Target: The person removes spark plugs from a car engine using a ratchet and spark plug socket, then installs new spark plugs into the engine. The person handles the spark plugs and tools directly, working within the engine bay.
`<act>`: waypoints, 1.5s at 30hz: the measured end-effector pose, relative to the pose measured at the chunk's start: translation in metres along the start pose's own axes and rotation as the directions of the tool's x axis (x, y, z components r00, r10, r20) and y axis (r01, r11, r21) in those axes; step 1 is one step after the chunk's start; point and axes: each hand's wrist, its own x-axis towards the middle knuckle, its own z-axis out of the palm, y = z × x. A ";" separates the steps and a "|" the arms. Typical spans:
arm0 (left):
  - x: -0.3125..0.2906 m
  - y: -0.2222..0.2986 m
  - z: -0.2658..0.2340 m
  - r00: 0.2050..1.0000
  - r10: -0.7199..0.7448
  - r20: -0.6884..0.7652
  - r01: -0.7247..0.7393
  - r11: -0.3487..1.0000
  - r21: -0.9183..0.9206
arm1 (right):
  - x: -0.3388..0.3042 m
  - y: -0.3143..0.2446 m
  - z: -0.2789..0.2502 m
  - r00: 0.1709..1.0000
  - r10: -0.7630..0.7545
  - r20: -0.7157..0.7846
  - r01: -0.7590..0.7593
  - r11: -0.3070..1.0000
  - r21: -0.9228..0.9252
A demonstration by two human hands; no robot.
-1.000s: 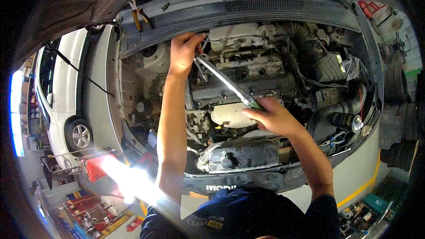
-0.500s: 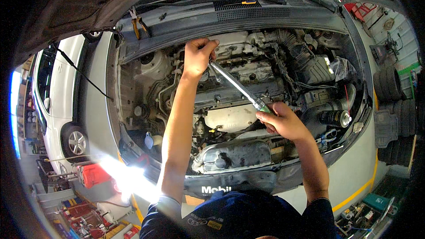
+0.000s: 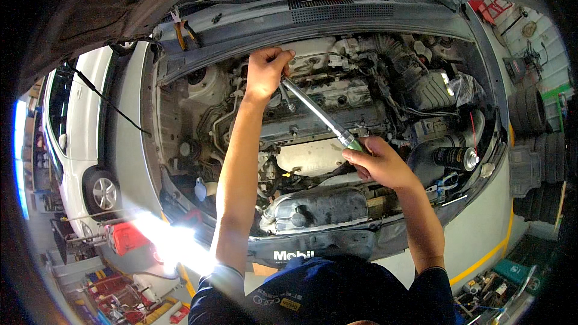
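Silver wrench (image 3: 316, 109) aslant: green handle (image 3: 353, 145) tight in right hand (image 3: 380, 161), head (image 3: 286, 83) in left hand (image 3: 266, 72).

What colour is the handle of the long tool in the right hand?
Green; the handle shows best in the head view.

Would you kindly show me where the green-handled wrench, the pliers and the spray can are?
Green-handled wrench (image 3: 316, 110): head view, on its silver shaft.
Pliers (image 3: 180, 36): head view, on the left handle.
Spray can (image 3: 450, 157): head view, on its dark body.
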 end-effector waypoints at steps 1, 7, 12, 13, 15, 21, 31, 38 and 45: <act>0.002 -0.007 0.001 1.000 -0.008 0.005 0.008 1.000 -0.002 | 0.004 0.003 0.001 1.000 0.027 -0.005 -0.027 1.000 -0.015; 0.019 -0.067 0.011 0.993 -0.095 0.068 0.089 0.992 0.087 | 0.031 0.028 0.022 0.996 0.088 -0.020 -0.088 0.996 -0.022; 0.013 -0.115 0.010 0.985 -0.172 -0.009 0.172 0.983 0.062 | 0.061 0.042 0.000 0.995 -0.086 0.045 0.097 0.904 -0.417; 0.012 -0.119 0.009 0.983 -0.179 -0.043 0.181 0.981 0.063 | 0.074 0.042 -0.012 0.990 -0.116 0.074 0.137 0.783 -0.606; 0.009 -0.124 0.013 0.968 -0.178 -0.174 0.193 0.979 0.070 | 0.108 0.032 -0.057 0.996 0.022 -0.086 -0.080 0.634 -0.769; -0.004 -0.126 0.036 0.870 -0.358 -0.340 0.382 0.924 0.005 | 0.227 -0.006 -0.118 0.850 -0.520 -0.083 -0.112 -0.025 -0.993; 0.031 -0.135 0.004 0.935 -0.302 0.186 0.311 0.950 -0.016 | 0.053 0.046 0.077 0.992 -0.029 -0.125 -0.075 0.660 -0.747; 0.005 -0.116 0.014 0.959 -0.222 -0.176 0.252 0.953 0.169 | 0.088 0.020 -0.009 0.997 0.052 -0.050 -0.064 0.343 -0.937; -0.010 -0.116 0.070 0.740 -0.237 -0.630 0.189 0.971 -0.143 | 0.249 -0.015 -0.137 0.778 -0.624 -0.078 -0.051 0.061 -0.997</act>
